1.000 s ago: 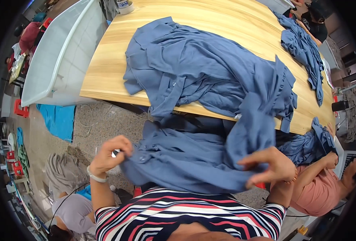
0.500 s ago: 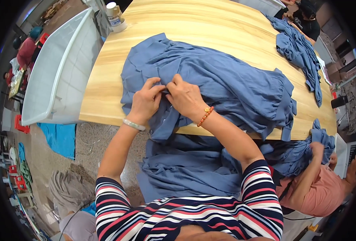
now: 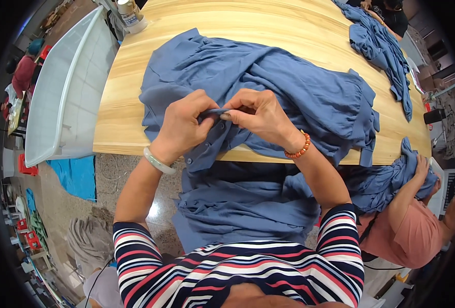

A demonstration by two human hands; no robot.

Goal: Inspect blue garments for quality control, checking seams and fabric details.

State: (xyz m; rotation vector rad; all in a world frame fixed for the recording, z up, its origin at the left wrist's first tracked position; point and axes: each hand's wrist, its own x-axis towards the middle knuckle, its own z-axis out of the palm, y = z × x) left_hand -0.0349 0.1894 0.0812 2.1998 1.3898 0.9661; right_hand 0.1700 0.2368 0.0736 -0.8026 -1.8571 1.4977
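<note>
A blue buttoned garment [image 3: 299, 87] lies crumpled across the wooden table [image 3: 238, 15], its gathered cuff end toward the right. Its button edge hangs over the table's near side, with small dark buttons showing below my hands. My left hand [image 3: 184, 120] is closed, pinching a folded edge of the cloth between thumb and fingers. Facing it, my right hand [image 3: 261, 113] pinches the same edge a little to the right. The stretch of cloth between both pinches is pulled taut and lifted off the table. More blue garments [image 3: 248, 210] lie heaped below the table edge, before my body.
Left of the table stands a large translucent plastic bin [image 3: 68, 87]. A bottle [image 3: 131, 16] is at the far left corner. Another blue garment [image 3: 379, 54] lies at the far right, by a person there. At right, a person in a pink top [image 3: 417, 226] handles blue cloth.
Both hands have lifted the garment's edge and turned toward each other; my right hand has shifted right. The co-worker at right has moved a hand on the cloth.
</note>
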